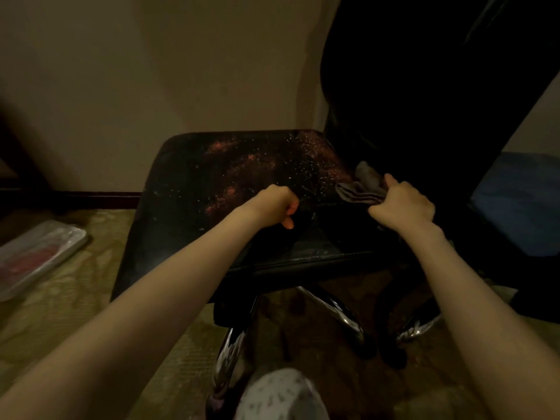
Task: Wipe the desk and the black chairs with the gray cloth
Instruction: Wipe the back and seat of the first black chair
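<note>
Both arms are being seen bare. The left forearm (pixel 145 298) and the right forearm (pixel 472 292) are being shown uncovered from the frame's edge to the wrist. The left hand (pixel 277 204) and the right hand (pixel 404 204) are likewise being shown uncovered. At bottom centre a leg (pixel 281 395) is being covered by pale grey-white fabric. The fabric is being marked all over by a small, darker, scattered print. The motif is being blurred beyond reading in the dim light.

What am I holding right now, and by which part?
Your right hand grips the folded gray cloth by one bunched end. Your left hand is curled with nothing visible in it.
</note>
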Demonstrator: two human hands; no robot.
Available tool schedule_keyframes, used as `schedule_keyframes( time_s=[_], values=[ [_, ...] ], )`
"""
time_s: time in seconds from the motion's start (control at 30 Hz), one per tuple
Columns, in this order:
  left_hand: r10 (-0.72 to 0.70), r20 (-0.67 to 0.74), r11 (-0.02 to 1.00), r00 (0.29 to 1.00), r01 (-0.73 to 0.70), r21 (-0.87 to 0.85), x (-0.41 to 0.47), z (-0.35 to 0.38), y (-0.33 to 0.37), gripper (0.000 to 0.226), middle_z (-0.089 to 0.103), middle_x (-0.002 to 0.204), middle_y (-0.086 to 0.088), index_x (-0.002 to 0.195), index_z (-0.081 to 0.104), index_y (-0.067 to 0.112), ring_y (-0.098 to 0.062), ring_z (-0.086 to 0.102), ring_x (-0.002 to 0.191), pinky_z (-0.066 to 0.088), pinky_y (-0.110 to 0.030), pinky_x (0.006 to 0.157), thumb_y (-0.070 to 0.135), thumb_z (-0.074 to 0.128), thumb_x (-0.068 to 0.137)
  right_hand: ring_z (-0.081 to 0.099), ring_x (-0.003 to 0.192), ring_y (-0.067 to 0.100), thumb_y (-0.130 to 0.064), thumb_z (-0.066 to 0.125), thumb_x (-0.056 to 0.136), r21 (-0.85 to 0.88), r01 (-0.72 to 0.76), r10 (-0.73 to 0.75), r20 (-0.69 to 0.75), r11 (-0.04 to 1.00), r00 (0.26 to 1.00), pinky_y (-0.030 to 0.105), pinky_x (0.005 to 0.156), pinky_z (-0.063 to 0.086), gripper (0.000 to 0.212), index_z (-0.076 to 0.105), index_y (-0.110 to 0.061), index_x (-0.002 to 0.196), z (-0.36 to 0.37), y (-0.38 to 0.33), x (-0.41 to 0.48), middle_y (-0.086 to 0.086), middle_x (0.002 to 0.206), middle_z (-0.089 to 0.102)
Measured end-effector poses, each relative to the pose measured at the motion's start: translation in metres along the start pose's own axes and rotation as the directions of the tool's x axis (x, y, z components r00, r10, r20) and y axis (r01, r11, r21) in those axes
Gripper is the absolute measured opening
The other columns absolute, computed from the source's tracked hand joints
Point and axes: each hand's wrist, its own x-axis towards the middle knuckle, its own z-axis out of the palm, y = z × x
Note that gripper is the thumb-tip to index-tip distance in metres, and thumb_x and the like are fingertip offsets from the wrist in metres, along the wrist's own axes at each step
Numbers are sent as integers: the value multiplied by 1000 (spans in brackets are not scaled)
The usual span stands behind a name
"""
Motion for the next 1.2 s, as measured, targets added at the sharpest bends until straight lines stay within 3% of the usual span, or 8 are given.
schedule_keyframes(
  time_s=[0.23, 0.4, 0.63, 0.73, 0.83, 0.97, 1.07, 1.2],
  values=[
    [59, -240, 996, 969, -40, 83, -39, -4, -8, 19, 50, 91, 4, 86, 51, 20, -15, 51, 84, 44, -32, 76, 18, 69, 80, 58, 102, 32, -32, 56, 85, -30, 21, -22, -14, 999, 1000, 27, 69, 39, 45, 54, -23, 129, 5, 4, 27, 13, 114, 59],
    [-120, -287, 992, 950, 104, -72, -86, -18, -53, 26, 51, 78, 12, 87, 53, 24, -6, 52, 73, 43, -20, 66, 24, 76, 75, 56, 106, 33, -31, 54, 87, -87, 82, -84, -18, 993, 996, 32, 77, 44, 43, 55, -20, 129, 2, -27, 13, 15, 117, 57],
    [-122, -242, 991, 962, 105, -83, -85, -14, -51, 17, 54, 75, 11, 76, 60, 25, -10, 56, 80, 42, -23, 73, 15, 74, 76, 59, 104, 24, -38, 57, 85, 179, 245, -260, 65, 953, 963, 27, 79, 45, 40, 57, -36, 125, 14, -90, -46, 2, 116, 64],
    [-104, -277, 994, 955, 94, -49, -90, -18, -52, 14, 59, 78, 9, 80, 63, 24, -10, 59, 80, 47, -25, 75, 20, 75, 76, 59, 103, 24, -38, 58, 85, 336, 173, -216, 95, 926, 972, 27, 77, 43, 38, 59, -33, 123, 3, -87, -49, 2, 115, 64],
    [-131, -427, 989, 895, 85, -125, -99, -21, -56, 11, 63, 85, 9, 96, 69, 22, -7, 59, 82, 48, -24, 80, 22, 66, 85, 58, 105, 30, -33, 58, 88, 419, 59, -37, -60, 906, 998, 26, 74, 39, 35, 62, -23, 121, -17, -66, -39, 8, 114, 63],
    [-215, -493, 970, 843, 127, -205, -112, -27, -55, 36, 65, 90, 3, 119, 63, 22, -1, 53, 69, 45, -17, 68, 6, 53, 88, 56, 104, 35, -27, 55, 87, 155, 51, -32, -118, 987, 992, 34, 75, 44, 36, 59, -13, 121, -4, -62, -39, 14, 119, 54],
    [-234, -426, 960, 874, 140, -241, -123, -24, -57, 59, 59, 98, 7, 134, 49, 23, -5, 52, 84, 46, -21, 79, -4, 51, 82, 53, 108, 35, -23, 56, 86, 40, 115, -113, -50, 993, 992, 35, 81, 45, 42, 55, -8, 126, 12, -70, -43, 15, 125, 49],
    [-319, -484, 928, 815, 165, -334, -139, -24, -79, 46, 55, 91, 7, 117, 56, 25, -6, 53, 79, 45, -14, 69, -4, 55, 82, 57, 102, 35, -23, 57, 84, 120, 69, -63, -49, 990, 997, 31, 73, 43, 38, 60, -9, 120, 5, -62, -35, 17, 114, 58]
  ],
)
